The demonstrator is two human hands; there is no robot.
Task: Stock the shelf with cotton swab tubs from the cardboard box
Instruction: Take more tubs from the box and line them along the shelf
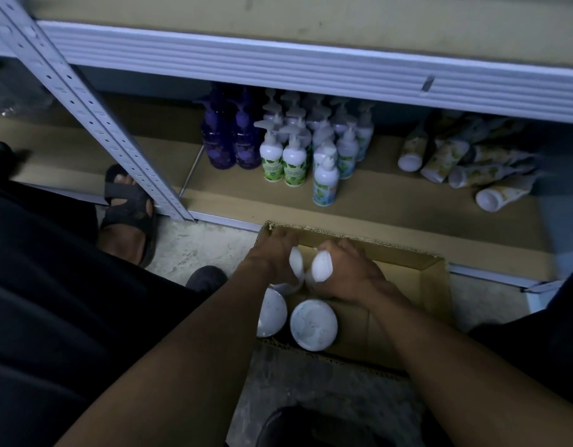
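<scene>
An open cardboard box sits on the floor in front of the bottom shelf. Both my hands are inside it. My left hand grips a white cotton swab tub, tilted. Right beside it, my right hand grips a second white tub, also tilted, and the two tubs almost touch. Two more round white tubs stand in the box below my hands, one at the left wall and one nearer me.
On the bottom shelf stand purple pump bottles and several white pump bottles; several tubes lie at the right. A grey perforated shelf post slants at left. A sandalled foot rests beside it.
</scene>
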